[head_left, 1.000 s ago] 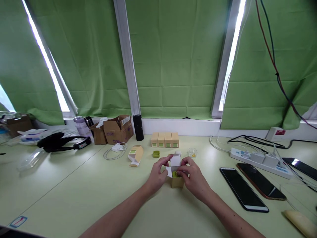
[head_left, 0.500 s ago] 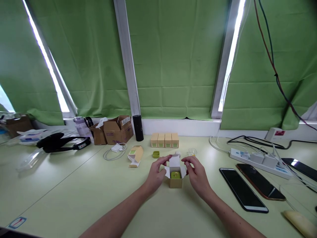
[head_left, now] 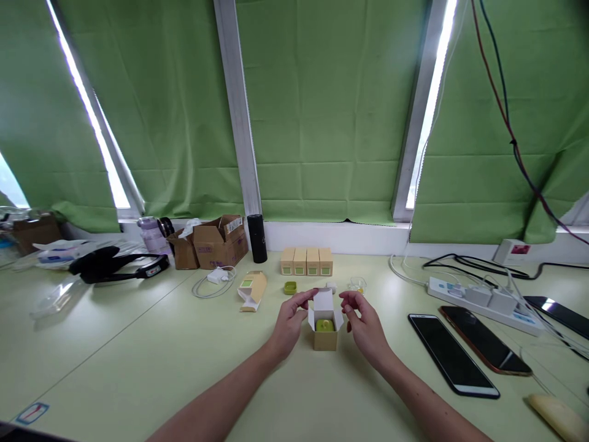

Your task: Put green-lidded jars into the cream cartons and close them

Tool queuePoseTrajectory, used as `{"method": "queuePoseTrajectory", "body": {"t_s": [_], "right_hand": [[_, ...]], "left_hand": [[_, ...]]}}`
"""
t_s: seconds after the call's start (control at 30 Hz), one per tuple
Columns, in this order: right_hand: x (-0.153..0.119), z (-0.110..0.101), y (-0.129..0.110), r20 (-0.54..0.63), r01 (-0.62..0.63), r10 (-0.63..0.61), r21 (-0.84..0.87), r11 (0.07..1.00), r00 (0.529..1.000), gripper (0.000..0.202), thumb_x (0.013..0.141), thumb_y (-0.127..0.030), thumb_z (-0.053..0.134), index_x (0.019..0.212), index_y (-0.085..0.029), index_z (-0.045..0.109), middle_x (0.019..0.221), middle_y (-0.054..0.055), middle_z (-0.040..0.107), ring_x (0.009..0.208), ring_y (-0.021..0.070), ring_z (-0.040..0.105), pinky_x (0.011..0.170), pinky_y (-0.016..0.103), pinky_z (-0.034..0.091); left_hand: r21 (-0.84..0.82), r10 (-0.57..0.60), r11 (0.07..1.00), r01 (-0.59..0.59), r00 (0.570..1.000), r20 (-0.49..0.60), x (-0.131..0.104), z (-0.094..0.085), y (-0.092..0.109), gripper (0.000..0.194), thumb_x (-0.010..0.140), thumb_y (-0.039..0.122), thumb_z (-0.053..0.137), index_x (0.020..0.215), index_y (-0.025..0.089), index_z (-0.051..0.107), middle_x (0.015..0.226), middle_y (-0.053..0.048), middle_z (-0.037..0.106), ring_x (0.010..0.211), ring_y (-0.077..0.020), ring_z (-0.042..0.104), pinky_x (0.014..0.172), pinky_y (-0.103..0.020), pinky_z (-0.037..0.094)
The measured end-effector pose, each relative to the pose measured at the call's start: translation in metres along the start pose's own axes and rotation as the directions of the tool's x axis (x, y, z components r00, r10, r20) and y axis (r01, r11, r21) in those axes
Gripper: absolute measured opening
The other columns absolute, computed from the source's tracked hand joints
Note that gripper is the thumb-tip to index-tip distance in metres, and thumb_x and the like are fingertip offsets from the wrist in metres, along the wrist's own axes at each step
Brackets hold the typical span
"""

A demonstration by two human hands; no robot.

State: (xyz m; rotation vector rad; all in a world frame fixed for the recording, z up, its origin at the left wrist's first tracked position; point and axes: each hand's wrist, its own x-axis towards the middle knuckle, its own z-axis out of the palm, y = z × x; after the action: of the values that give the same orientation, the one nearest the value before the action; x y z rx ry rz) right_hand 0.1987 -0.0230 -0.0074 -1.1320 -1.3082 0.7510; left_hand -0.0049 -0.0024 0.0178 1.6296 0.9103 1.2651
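Observation:
A small brown cardboard box stands upright on the table between my hands, its white lid and side flaps raised. Inside sits a yellow-green item with a rounded top. My left hand has its index fingertip at the raised lid's upper left corner, with the thumb close to the left flap. Just right of the box is my right hand, fingers bent and thumb apart, holding nothing visible. Beyond the hands lie a yellow-green tray, a small white item and a clear plastic piece.
Several closed small boxes stand in a row at the back. An opened carton sleeve and a white charger lie left. Phones and a power strip are on the right. Larger cardboard boxes stand back left.
My right hand has drawn slightly away from the right flap. The left thumb has come off the left flap a little, and the box has shifted slightly left.

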Motion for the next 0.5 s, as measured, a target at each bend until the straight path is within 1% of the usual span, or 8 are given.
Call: {"method": "queuePoseTrajectory", "body": {"t_s": [0.17,0.37,0.5], "right_hand": [[-0.0002,0.0003,-0.0002,-0.008,0.021,-0.021,-0.001,1.000,1.000,0.027,0.090,-0.044,0.057,0.107,-0.025,0.067,0.094,0.007,0.067,0.084,0.0244,0.062,0.063,0.034,0.052],[0.0002,0.0007,-0.0005,-0.011,0.028,-0.028,-0.007,1.000,1.000,0.028,0.089,-0.044,0.059,0.108,-0.024,0.068,0.091,0.006,0.067,0.080,0.0235,0.062,0.063,0.034,0.052],[0.0001,0.0013,-0.0007,-0.012,0.031,-0.032,-0.015,0.999,0.999,0.028,0.088,-0.043,0.060,0.108,-0.024,0.068,0.091,0.006,0.067,0.081,0.0237,0.062,0.063,0.034,0.052]], "left_hand": [[0.000,0.013,1.000,-0.013,1.000,-0.009,0.0006,0.0008,-0.0032,0.056,0.073,0.016,0.054,0.126,0.018,0.074,0.109,-0.008,0.071,0.100,-0.0241,0.059,0.099,-0.040,0.046],[0.035,0.050,0.998,-0.050,0.999,0.005,-0.0008,0.0009,-0.0055,0.052,0.077,0.017,0.057,0.128,0.018,0.071,0.120,-0.010,0.071,0.102,-0.0239,0.059,0.100,-0.041,0.046],[0.054,0.070,0.996,-0.071,0.997,0.013,-0.0010,0.0009,-0.0075,0.048,0.082,0.021,0.061,0.129,0.018,0.068,0.123,-0.011,0.070,0.102,-0.0240,0.059,0.099,-0.041,0.047]]}}
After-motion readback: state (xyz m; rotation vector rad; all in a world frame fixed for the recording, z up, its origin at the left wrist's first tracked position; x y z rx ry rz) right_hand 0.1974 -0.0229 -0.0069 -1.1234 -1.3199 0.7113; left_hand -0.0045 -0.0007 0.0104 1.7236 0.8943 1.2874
